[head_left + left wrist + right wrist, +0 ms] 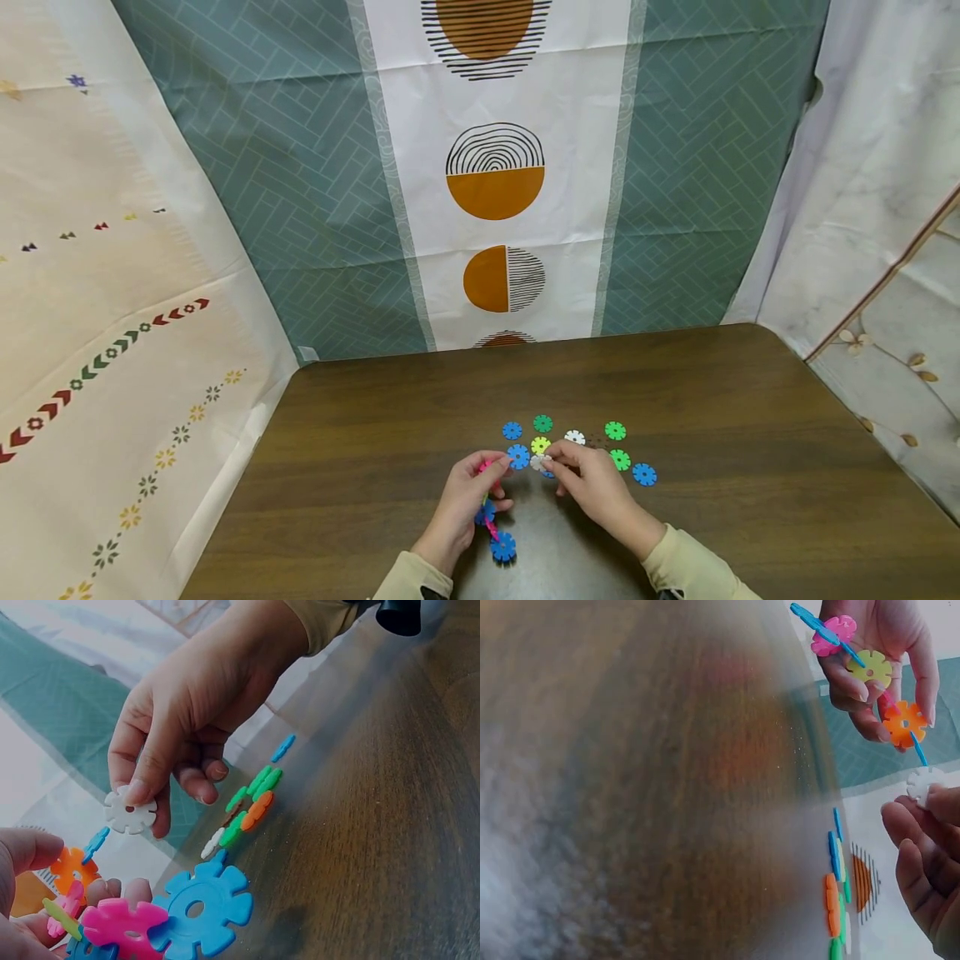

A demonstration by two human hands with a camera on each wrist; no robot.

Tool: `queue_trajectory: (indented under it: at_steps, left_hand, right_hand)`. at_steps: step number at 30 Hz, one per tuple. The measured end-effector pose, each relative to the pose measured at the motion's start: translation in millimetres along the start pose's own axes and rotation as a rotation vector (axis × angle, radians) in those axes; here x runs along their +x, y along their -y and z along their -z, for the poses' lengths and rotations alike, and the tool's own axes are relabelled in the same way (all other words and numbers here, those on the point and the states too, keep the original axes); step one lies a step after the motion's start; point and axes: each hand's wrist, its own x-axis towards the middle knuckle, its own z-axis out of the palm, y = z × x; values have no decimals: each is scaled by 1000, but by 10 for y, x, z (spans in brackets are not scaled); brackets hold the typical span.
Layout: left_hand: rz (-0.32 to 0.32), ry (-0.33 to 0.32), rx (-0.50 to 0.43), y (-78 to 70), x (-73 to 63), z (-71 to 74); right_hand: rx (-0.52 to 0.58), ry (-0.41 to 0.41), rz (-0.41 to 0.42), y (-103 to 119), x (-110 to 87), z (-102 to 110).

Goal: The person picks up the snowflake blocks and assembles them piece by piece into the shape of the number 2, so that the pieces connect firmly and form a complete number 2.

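In the head view my left hand holds a chain of flower-shaped plastic discs. The left wrist view shows its pink disc and a large blue disc at the hanging end. Left fingers and thumb grip the chain near an orange disc. From the orange disc a blue disc sticks out, seen edge-on. My right hand pinches a white disc between thumb and fingers. The white disc sits right at that blue disc's edge; I cannot tell whether they are joined.
Loose discs lie flat on the brown wooden table beyond the hands, among them a green disc, a yellow disc and a blue disc at the right. A patterned cloth hangs behind the table.
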Motion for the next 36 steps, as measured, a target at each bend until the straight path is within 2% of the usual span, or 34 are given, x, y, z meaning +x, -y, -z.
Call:
queue_trajectory:
  at_steps: [8,17,21,25,28,32,36]
  left_hand:
    - [6,16,41,13,-5,-21]
    - [-19,154,165,6,-38,-31]
    - [-55,196,215,-4,-33,-37]
    - [-125,211,314,35,-24,-48]
    - [-177,228,351,57,-27,-61]
    - [-206,272,329,53,-33,-75]
    - [-195,315,290,52,-21,-81]
  right_hand:
    - [-50,-44,30,-4,-12,-5]
    - [-106,-79,108,-20,-37,-28]
    - [-171,-105,154,-13,-44,-36]
    - [-220,-131,182,-1,-59,-46]
    - [-239,-144,201,-2,-70,-54]
    - [-247,-156,233,-8,-74,-70]
    - [-266,-167,270,7,-70,-80]
